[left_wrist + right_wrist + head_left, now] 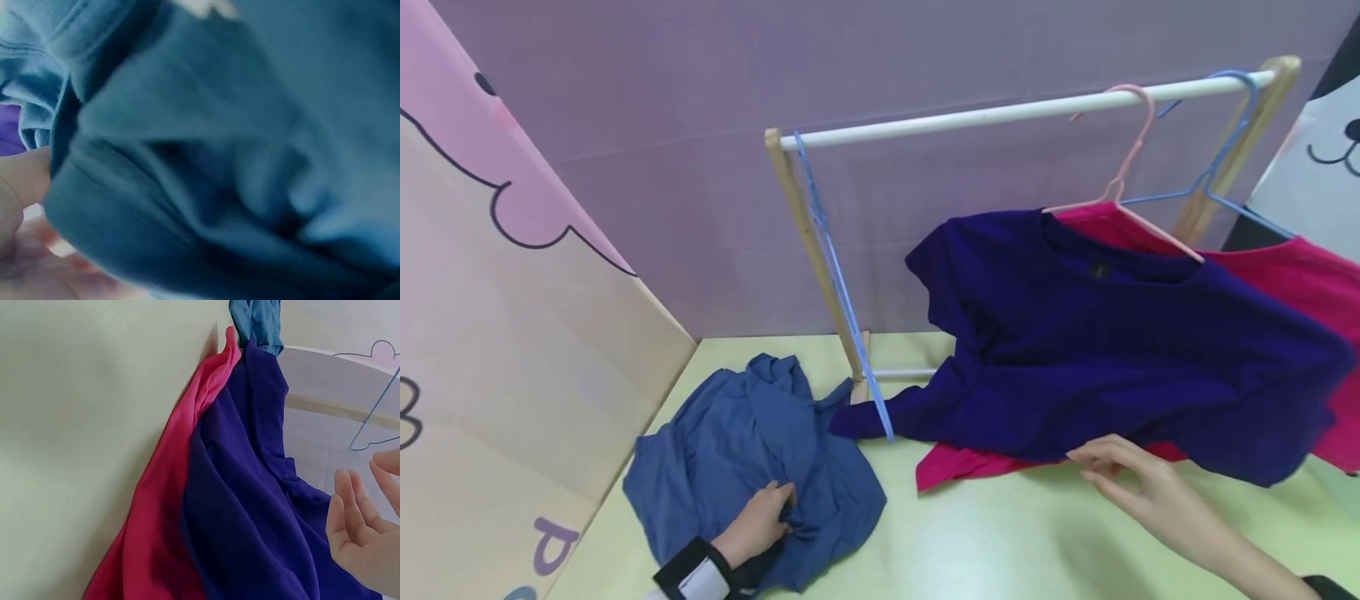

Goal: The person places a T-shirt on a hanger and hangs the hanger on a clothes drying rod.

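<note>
A crumpled slate-blue garment lies at the left of the table. My left hand grips a fold of it; in the left wrist view the cloth fills most of the picture and hides part of the fingers. My right hand is raised near the lower edge of a dark purple shirt, its fingers loosely bent with nothing between them. That shirt hangs from a pink hanger. Behind it a bright pink shirt hangs on a blue hanger.
A small rack with a white rail and wooden posts stands on the pale yellow table. A bare blue hanger hangs at the rail's left end. Purple backing covers the rear, and a printed panel stands at left.
</note>
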`<control>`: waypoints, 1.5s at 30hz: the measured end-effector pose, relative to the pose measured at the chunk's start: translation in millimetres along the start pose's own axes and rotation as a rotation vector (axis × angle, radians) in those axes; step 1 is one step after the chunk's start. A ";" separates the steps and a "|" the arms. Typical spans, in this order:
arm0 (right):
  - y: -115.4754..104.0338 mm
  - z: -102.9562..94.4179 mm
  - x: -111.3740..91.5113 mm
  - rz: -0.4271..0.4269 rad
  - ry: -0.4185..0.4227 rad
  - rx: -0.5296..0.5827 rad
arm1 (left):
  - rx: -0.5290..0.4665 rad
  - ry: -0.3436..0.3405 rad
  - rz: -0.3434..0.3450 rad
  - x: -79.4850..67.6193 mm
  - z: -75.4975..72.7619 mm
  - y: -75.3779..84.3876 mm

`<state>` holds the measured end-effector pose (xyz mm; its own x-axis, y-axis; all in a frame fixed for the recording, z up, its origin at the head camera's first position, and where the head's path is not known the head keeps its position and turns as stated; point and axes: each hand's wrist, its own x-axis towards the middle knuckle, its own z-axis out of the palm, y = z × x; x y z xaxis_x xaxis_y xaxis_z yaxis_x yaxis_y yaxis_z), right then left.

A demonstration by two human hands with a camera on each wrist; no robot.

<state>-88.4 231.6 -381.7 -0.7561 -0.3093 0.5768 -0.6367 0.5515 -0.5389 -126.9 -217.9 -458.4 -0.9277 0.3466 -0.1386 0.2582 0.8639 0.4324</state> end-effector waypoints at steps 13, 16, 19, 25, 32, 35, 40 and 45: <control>8.1 1.6 -5.4 0.016 -0.019 0.014 | -0.162 -0.062 0.136 12.6 -11.2 -12.9; 8.6 1.5 -6.2 0.027 -0.036 0.016 | -0.224 -0.116 0.132 17.0 -22.3 -13.4; 9.1 1.6 -6.0 0.023 -0.046 0.016 | -0.248 -0.150 0.150 20.6 -39.9 -7.8; 9.0 1.0 -5.0 0.020 -0.055 0.027 | -0.266 -0.112 0.207 26.5 -88.0 13.8; 8.3 0.4 -3.1 -0.004 -0.065 0.048 | -0.251 -0.006 0.223 35.6 -125.8 46.0; 7.5 0.7 -1.4 -0.005 -0.079 0.059 | -0.257 0.036 0.245 40.2 -132.2 61.1; 6.0 2.6 1.2 -0.006 -0.094 0.084 | -0.338 0.084 0.280 47.1 -139.4 83.0; 3.3 6.9 7.2 -0.017 -0.100 0.127 | -0.404 0.056 0.284 51.3 -144.7 102.1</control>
<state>-97.0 225.9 -383.6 -0.7525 -0.3963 0.5260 -0.6586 0.4450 -0.6068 -187.1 -164.7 -292.4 -0.8518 0.5181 0.0782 0.3880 0.5234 0.7586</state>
